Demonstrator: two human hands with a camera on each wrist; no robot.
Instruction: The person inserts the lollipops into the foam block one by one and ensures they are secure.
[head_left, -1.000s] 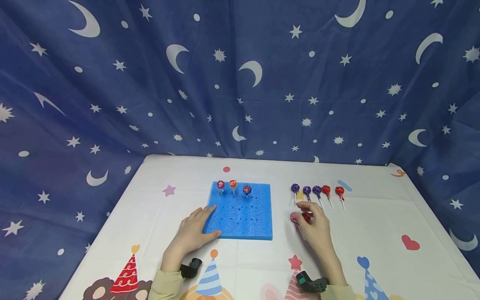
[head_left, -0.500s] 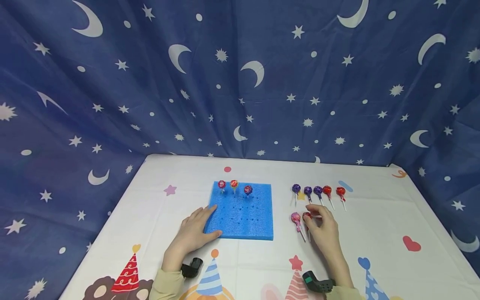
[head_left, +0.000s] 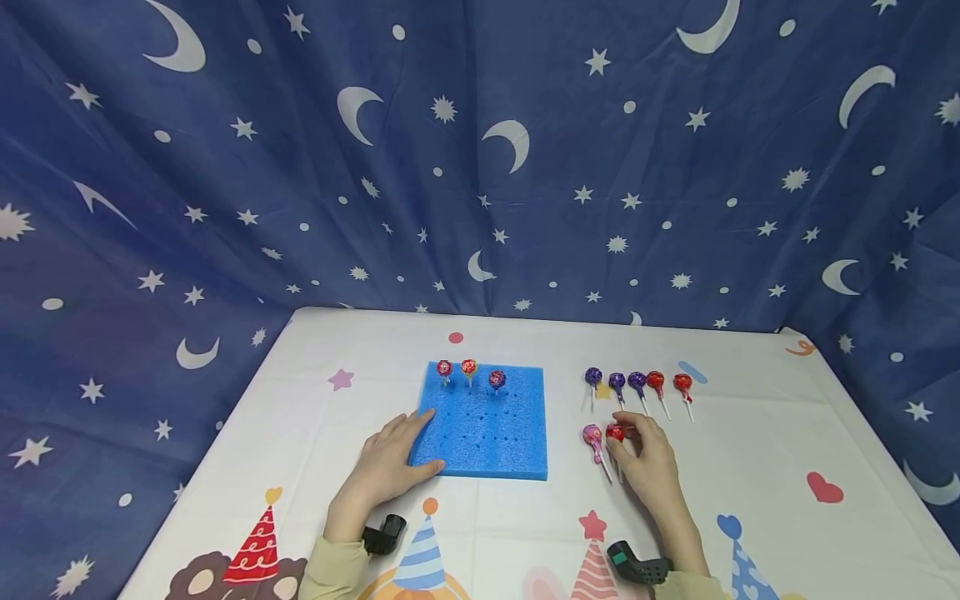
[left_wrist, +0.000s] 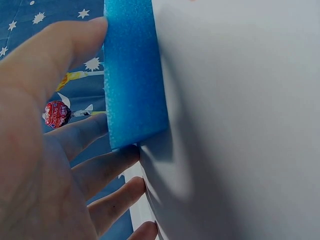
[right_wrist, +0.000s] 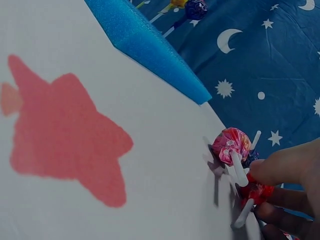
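A blue foam block (head_left: 487, 425) with rows of small holes lies flat on the table. Three wrapped lollipops stand upright along its far side, one of them a dark red and purple lollipop (head_left: 497, 380). My left hand (head_left: 386, 462) rests against the block's left side, thumb at the near corner and fingers extended. To the right of the block, my right hand (head_left: 648, 458) pinches the head of a red lollipop (right_wrist: 257, 192) between thumb and fingers; its stick lies toward me. Just left of it lies a pink lollipop (head_left: 592, 435).
Behind the right hand, several lollipops lie in a row, including a purple lollipop (head_left: 593, 377) at the left end and a red lollipop (head_left: 682, 382) at the right end. A white printed cloth (head_left: 750, 450) covers the table, and a dark blue curtain (head_left: 570, 167) hangs behind.
My right hand has moved from between the pink and red lollipops slightly right to the red one, leaving the pink one lying uncovered. My left hand has stayed on the foam block.
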